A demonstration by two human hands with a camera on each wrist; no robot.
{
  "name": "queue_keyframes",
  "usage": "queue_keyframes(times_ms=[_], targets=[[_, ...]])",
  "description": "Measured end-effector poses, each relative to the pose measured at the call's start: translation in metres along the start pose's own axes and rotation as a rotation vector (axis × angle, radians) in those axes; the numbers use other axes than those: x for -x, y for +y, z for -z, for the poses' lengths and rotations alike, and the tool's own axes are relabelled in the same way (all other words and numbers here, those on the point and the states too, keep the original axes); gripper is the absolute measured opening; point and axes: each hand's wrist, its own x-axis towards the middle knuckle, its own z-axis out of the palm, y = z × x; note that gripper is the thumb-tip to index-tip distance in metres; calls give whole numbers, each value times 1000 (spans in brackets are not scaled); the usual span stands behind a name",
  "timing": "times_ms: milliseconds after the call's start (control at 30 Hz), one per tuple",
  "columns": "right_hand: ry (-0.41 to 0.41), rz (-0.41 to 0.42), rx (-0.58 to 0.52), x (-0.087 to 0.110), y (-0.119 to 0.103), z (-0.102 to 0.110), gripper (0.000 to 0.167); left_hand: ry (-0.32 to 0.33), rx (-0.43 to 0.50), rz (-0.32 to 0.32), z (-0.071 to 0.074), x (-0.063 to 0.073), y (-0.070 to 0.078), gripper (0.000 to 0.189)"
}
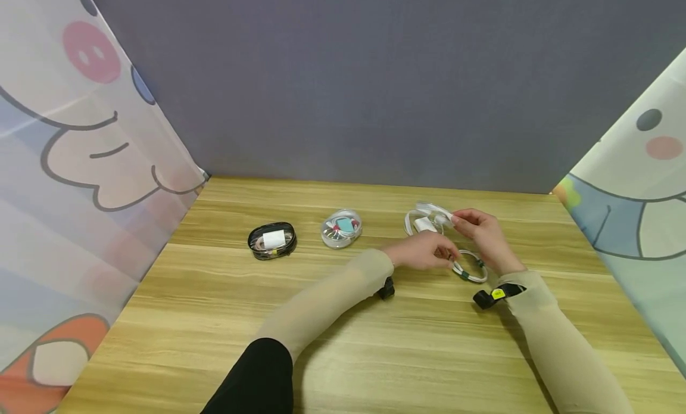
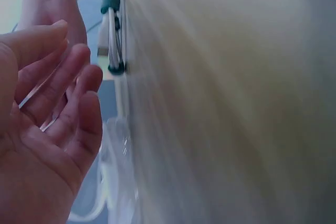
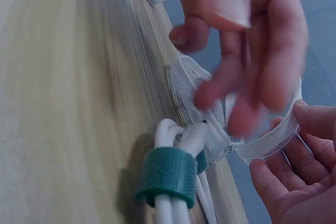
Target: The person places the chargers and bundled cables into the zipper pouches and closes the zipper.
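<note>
A clear round case with a white rim stands unzipped at the right, a white charger block inside it. My right hand pinches the raised lid of that case between thumb and fingers. In front of the case lies a coiled white cable, bound with green hook-and-loop ties. Just left of the coil hovers my left hand, its fingers loosely bent and holding nothing in the left wrist view. Part of the case is hidden behind the left hand.
On the wood-grain table, a black-rimmed clear case with a white block stands at the left. Another clear round case, holding earphones and a teal piece, stands mid-table. A grey panel closes off the back.
</note>
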Motion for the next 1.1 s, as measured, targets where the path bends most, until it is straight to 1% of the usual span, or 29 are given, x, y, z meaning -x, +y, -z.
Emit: queue_keyframes(times_ms=[133,300,433,567,667,833,967,1100], targets=[[-7,-5,-52,0,1,0,24,-63,-14,-10,-5,-9,-1,32],[-12,-9,-82,0,0,0,16,-150,-56,-2,-6,-15,-2,34],[-10,-5,-93,0,-1,0,17,-168,-77,4,-7,-15,-3,32],[-17,2,-82,0,-2,-1,21,-166,-57,31,-8,-14,-3,24],[-22,3,-75,0,-2,-1,19,-156,-39,54,-8,-11,-3,19],[-15,-3,-71,0,-2,2,12,-139,-70,71,-5,-8,-3,16],[-5,2,-40,-1,-2,5,16,-106,-106,70,-1,-5,-4,15],[-6,10,-6,-1,-1,7,22,-81,-68,46,1,-1,-6,16]])
